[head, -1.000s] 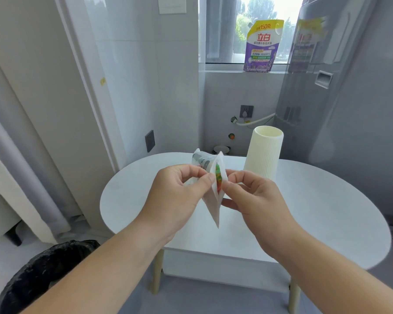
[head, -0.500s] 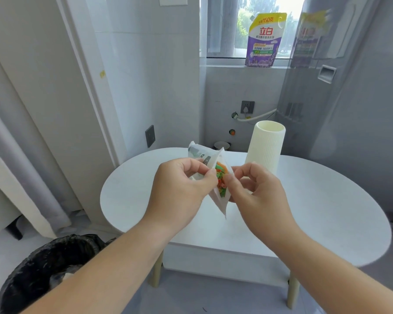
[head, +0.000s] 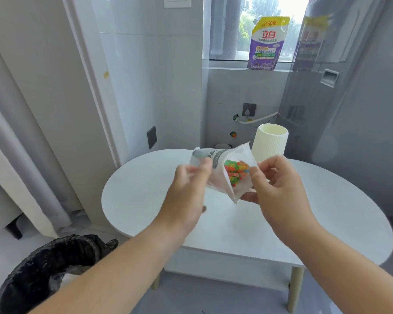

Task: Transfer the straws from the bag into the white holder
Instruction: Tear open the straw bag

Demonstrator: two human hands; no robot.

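Left hand [head: 186, 191]: pinching the near lip of the bag [head: 220, 177]; a bit blurred, but I read fingers closed on film.
Right hand [head: 275, 189]: thumb and forefinger nipping the far lip, the mouth spread open.
Straws [head: 236, 172]: bright ends showing inside the bag, held above the table [head: 327, 218] near its far edge.
White holder [head: 270, 143]: upright at the table's far edge, empty as far as I can tell.
Handling: light, slippery film; I'd guess thin stiff straws, best gripped as one bundle by their ends.

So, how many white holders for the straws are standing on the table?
1. The white holder stands upright at the far edge of the table, just behind the bag of straws and the right hand. The hands could hide something small.
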